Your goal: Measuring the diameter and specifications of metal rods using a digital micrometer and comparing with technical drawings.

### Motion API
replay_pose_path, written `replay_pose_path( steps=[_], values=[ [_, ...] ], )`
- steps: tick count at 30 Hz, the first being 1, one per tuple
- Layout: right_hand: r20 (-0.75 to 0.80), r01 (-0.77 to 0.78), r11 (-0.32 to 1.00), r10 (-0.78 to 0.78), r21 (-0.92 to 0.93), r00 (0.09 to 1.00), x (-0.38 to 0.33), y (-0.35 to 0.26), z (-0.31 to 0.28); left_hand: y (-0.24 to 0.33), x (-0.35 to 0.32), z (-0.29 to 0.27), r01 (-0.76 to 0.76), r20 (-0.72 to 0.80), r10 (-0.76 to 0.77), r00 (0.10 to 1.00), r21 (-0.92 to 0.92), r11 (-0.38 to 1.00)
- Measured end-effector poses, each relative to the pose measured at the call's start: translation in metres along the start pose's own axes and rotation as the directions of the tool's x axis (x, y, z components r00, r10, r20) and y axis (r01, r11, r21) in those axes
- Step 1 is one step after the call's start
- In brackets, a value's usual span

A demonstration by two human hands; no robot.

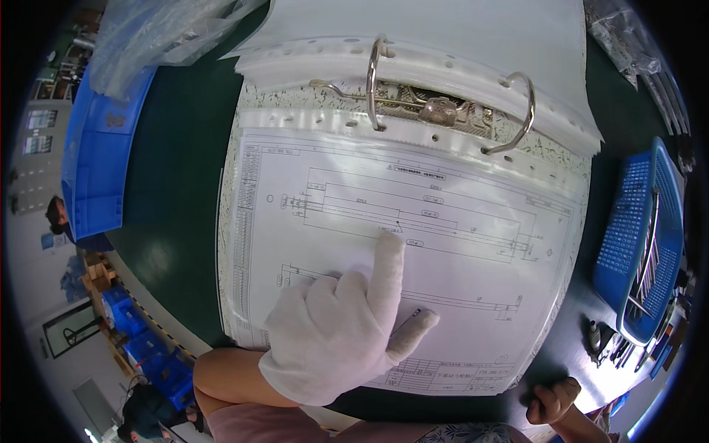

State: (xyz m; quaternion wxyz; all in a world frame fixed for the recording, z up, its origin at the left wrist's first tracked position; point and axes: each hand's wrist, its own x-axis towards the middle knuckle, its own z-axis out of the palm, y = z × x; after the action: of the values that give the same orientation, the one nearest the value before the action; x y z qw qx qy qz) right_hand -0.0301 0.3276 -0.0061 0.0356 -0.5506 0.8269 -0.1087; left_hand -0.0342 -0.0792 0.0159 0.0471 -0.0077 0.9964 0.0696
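Note:
My left hand (325,332), in a white glove, lies over a technical drawing (458,347) in a clear sleeve. Its index finger points up at the drawn lines of a long, thin shaft, the thumb sticks out to the right, and the other fingers curl in. Nothing is held in it. The sleeve hangs on the metal rings (529,122) of an opened ring binder (230,295). Bare and curled, my right hand (552,401) rests by the binder's lower right corner; whatever its fingers may hold is hidden.
On the right stands a blue perforated basket (628,229) with thin metal rods inside, small dark tools (594,338) beside it. A blue bin (100,162) under clear plastic film (159,37) is at the left. Bagged parts (628,44) lie far right. People sit beyond the table's left edge.

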Motion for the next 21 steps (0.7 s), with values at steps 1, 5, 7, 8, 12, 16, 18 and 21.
replay_pose_path(
  steps=[1, 5, 7, 8, 12, 16, 18, 21],
  values=[
    [0.003, 0.000, 1.000, 0.001, -0.006, 1.000, 0.000, 0.000, -0.001, 0.001, 0.001, 0.000, -0.001, -0.002, 0.001, 1.000, -0.001, 1.000],
    [-0.003, -0.005, 1.000, 0.005, -0.010, 1.000, -0.001, 0.000, 0.000, 0.002, -0.002, 0.002, -0.324, -0.019, 0.326, 0.945, 0.064, 0.944],
    [0.025, -0.012, 1.000, 0.011, 0.029, 1.000, -0.004, 0.001, -0.001, 0.002, -0.002, 0.006, -0.537, -0.045, 0.535, 0.843, -0.024, 0.843],
    [0.024, -0.009, 1.000, 0.009, 0.027, 1.000, -0.003, 0.001, 0.000, 0.002, -0.003, 0.006, -0.535, -0.047, 0.534, 0.844, -0.023, 0.844],
    [0.008, -0.007, 1.000, 0.007, 0.017, 1.000, 0.000, 0.002, -0.001, 0.007, -0.009, 0.008, -0.696, 0.055, 0.748, 0.661, -0.329, 0.639],
    [-0.022, -0.037, 0.999, 0.036, -0.031, 0.999, 0.003, -0.001, 0.000, 0.016, -0.009, 0.013, -0.759, 0.067, 0.890, 0.452, -0.495, 0.423],
    [-0.017, -0.040, 0.999, 0.039, -0.031, 0.999, -0.001, -0.001, 0.000, 0.021, -0.011, 0.011, -0.731, 0.086, 0.888, 0.451, -0.536, 0.423],
    [-0.010, -0.042, 0.998, 0.042, -0.052, 0.999, 0.002, -0.004, -0.006, 0.008, 0.002, 0.003, -0.569, -0.151, 0.798, 0.584, -0.777, 0.269]
  ],
)
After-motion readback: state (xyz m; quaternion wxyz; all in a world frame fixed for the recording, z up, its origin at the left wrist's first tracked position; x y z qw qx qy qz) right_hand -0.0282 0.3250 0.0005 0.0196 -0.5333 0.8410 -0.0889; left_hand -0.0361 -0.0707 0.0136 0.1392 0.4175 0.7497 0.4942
